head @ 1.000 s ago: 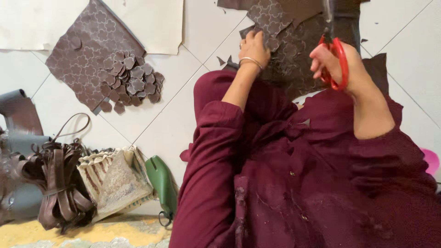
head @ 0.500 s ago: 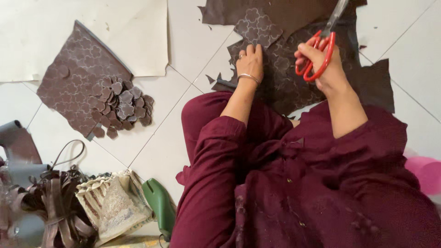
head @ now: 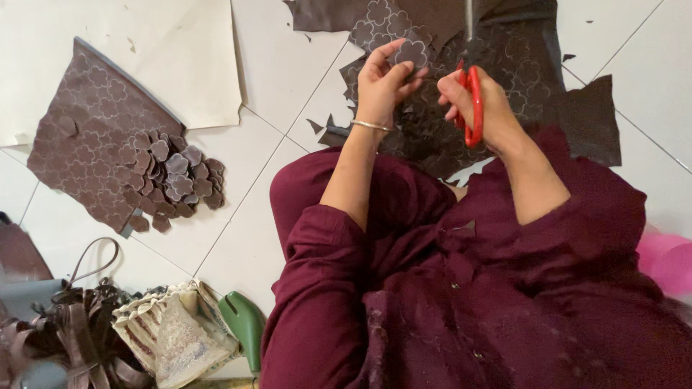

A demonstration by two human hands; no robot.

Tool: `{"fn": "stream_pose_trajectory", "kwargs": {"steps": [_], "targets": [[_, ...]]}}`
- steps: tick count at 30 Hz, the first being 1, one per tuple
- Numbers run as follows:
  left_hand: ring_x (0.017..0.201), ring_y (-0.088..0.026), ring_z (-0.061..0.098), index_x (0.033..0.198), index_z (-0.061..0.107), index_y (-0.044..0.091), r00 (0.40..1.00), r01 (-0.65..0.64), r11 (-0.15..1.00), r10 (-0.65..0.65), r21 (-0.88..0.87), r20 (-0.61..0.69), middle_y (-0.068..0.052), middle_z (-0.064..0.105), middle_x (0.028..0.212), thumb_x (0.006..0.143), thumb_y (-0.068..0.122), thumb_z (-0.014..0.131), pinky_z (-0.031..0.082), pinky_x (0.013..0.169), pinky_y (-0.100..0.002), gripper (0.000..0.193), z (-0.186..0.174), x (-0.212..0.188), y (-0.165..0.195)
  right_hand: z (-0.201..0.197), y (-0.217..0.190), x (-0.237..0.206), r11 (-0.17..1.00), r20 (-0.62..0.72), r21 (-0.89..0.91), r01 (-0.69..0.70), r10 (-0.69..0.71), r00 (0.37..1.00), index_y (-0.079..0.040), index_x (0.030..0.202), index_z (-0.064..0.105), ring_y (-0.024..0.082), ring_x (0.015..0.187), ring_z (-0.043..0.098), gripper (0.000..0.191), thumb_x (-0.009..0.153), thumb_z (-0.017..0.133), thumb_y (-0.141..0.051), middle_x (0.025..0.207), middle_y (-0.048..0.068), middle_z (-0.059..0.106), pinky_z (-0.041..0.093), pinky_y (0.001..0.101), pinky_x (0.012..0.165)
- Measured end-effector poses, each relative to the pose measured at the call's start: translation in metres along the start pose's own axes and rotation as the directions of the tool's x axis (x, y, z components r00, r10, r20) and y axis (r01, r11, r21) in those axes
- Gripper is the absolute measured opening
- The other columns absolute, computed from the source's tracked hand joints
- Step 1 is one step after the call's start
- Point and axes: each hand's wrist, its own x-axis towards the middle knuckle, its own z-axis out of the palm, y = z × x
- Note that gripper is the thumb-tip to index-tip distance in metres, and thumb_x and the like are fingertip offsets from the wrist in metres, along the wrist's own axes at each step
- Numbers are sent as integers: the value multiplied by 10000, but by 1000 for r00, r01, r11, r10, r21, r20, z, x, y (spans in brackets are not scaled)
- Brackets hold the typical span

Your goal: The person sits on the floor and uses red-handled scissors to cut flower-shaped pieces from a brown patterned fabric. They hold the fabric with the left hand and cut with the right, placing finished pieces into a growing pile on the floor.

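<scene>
Between fingers [head: 389, 57], brown flower cutout [head: 411, 52]

— From my remote feed: what colours show?

— I see red handles on the scissors [head: 470, 104], and a dark brown leather sheet [head: 519, 79] traced with pale clover outlines. The cutout [head: 411, 52] matches it.

— And at the left?

— A second brown sheet [head: 86, 151] carries the same clover pattern; the pile [head: 173, 184] on it mixes brown and grey-mauve. I note maroon sleeves [head: 324, 288], a gold bangle [head: 371, 125], white tiles [head: 288, 65], a green tool [head: 245, 324], a pink object [head: 667, 259].
</scene>
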Motion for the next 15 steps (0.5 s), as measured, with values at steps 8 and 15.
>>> {"fn": "stream_pose_trajectory", "kwargs": {"steps": [8, 15], "targets": [[870, -229, 757, 1290, 557, 19, 999, -23, 997, 21, -72, -33, -118, 724, 1007, 923, 7, 719, 626, 717, -313, 401, -3, -5, -9, 6, 4, -11, 962, 125, -266, 66, -34, 992, -19, 1178, 628, 156, 840, 673, 494, 1024, 626, -488, 987, 78, 692, 559, 311, 746], [827, -167, 735, 1231, 623, 18, 993, -111, 993, 110, -33, -46, -96, 749, 999, 900, 32, 789, 605, 698, -279, 370, -2, -5, -22, 0, 6, -17, 962, 241, -241, 128, -68, 968, 3, 1195, 586, 151, 889, 672, 437, 1046, 601, -407, 1043, 87, 690, 555, 312, 754]]}}
